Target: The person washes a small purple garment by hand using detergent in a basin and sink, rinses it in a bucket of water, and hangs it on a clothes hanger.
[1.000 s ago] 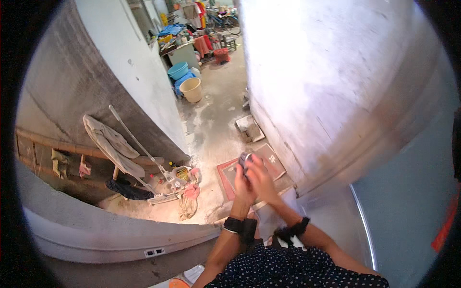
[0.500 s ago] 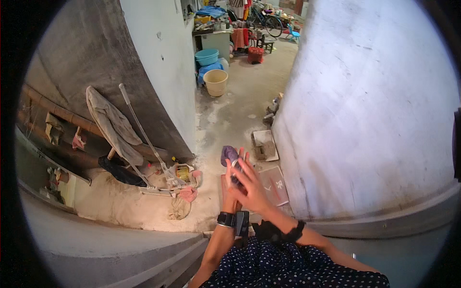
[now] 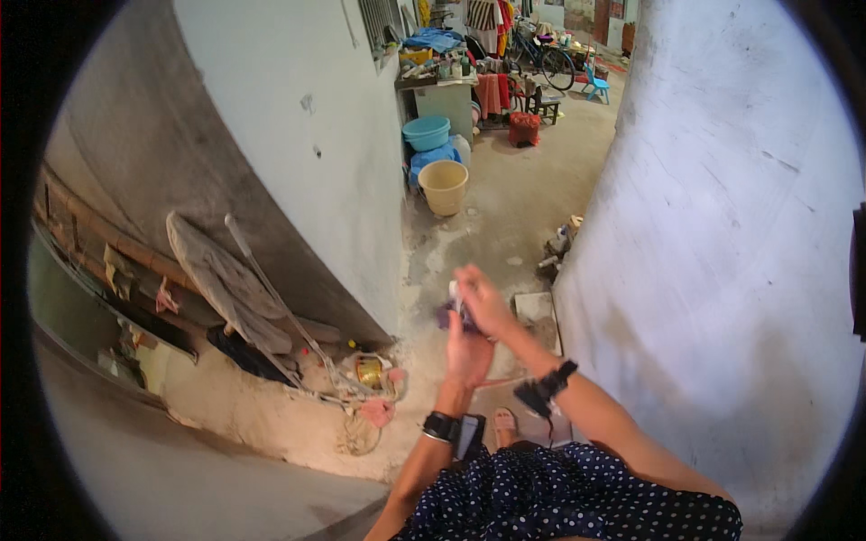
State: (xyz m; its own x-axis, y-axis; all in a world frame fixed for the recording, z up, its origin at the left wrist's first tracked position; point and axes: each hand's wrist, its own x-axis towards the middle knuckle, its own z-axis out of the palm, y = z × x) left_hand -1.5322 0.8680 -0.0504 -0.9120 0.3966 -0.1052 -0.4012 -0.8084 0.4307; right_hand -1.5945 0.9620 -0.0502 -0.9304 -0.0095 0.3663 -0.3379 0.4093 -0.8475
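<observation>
1. Grip. The left grip (image 3: 469, 358) appears closed about a small dark purple item (image 3: 444, 316), held in the air before the body; the right grip (image 3: 487, 305) bends over it with curled fingers. Blur and overlap prevent telling whether the right also grasps.

2. Principal relation. The purple item lies between the two grips, at the upper end of the left palm and to the lower left of the right fingers. A small white piece (image 3: 454, 289) shows just above the purple portion, beside the right fingers; whether the two are joined cannot be told. The item's long axis is likewise indistinct, its middle being covered. The left is the nearer, touching it from below.

3. Pose. The left forearm rises steeply from the lower edge, a black wristband (image 3: 440, 426) at its wrist. The right forearm slants up and leftward from the lower right, bearing a black strap (image 3: 546, 388), so that the hands meet near mid-picture.

4. Surroundings. Beyond the hands, a beige bucket (image 3: 443, 189) stands on the floor (image 3: 505, 221), near turquoise basins (image 3: 427, 133) and a cluttered counter (image 3: 454, 115). A long-handled mop (image 3: 271, 287) leans at the left; a sandalled foot (image 3: 505, 424) shows below.
</observation>
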